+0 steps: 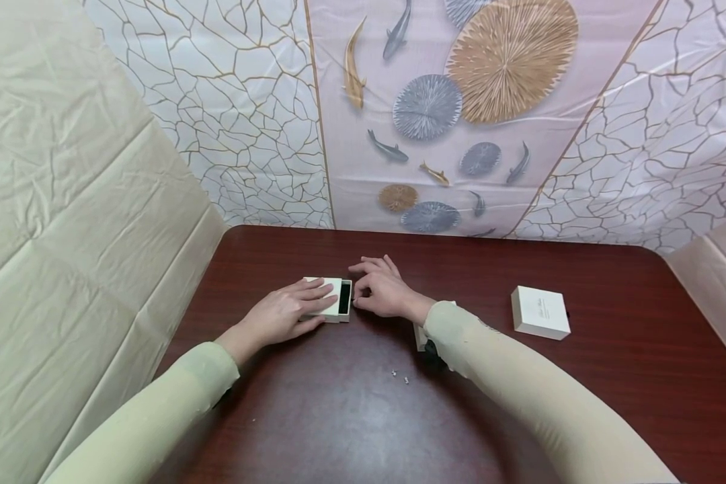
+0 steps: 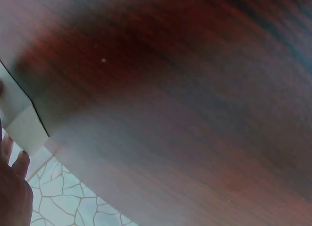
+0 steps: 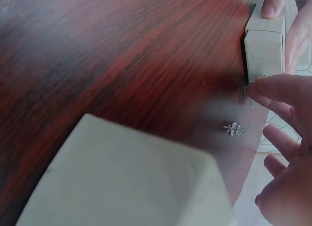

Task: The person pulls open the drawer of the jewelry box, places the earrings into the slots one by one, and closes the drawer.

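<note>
A small white drawer-style box [image 1: 323,290] lies on the table, its inner drawer [image 1: 345,302] partly out on the right and showing a dark inside. My left hand [image 1: 287,310] holds the outer sleeve, fingers across the top and thumb at the near side. My right hand [image 1: 384,290] is at the drawer's end, thumb and index finger pinching at the end face, other fingers lifted. In the right wrist view, a silver flower-shaped jewellery piece [image 3: 234,129] lies beside that hand. The left wrist view shows mostly table, with the box's end [image 2: 30,131] at its left edge.
A second white box [image 1: 420,337] lies partly hidden under the right forearm. Farther right stands a closed white box [image 1: 541,312] with lettering on its lid. Two tiny silver pieces [image 1: 394,372] lie nearer the body on the dark wooden table [image 1: 314,417]. Patterned cloth hangs behind.
</note>
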Demonstrator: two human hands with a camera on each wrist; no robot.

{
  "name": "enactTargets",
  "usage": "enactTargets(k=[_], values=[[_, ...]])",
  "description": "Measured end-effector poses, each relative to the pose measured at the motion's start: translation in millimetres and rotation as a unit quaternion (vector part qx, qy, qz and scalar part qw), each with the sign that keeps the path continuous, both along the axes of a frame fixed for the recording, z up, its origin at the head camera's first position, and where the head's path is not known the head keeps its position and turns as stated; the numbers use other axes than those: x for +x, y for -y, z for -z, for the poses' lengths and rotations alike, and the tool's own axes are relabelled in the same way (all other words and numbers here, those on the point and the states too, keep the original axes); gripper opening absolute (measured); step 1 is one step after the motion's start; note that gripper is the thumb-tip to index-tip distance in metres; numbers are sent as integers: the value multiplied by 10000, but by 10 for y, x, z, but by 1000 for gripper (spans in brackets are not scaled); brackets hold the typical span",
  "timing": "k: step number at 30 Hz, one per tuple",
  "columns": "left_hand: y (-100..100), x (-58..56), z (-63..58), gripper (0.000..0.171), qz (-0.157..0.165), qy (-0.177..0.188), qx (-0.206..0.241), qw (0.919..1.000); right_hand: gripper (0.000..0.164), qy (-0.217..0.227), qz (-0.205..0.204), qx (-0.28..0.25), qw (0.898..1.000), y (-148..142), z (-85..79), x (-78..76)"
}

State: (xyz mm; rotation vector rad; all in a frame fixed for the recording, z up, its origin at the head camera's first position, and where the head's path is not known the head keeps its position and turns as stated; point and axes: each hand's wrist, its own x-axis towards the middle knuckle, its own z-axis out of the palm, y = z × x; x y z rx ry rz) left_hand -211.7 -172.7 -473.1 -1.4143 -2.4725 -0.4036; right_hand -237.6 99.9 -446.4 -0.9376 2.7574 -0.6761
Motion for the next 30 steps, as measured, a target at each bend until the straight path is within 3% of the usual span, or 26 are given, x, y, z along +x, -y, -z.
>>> enactTargets(k=[30], values=[[3, -4, -11, 50, 6, 25, -48, 10000, 26, 10, -91, 361, 9993, -191, -81, 10]])
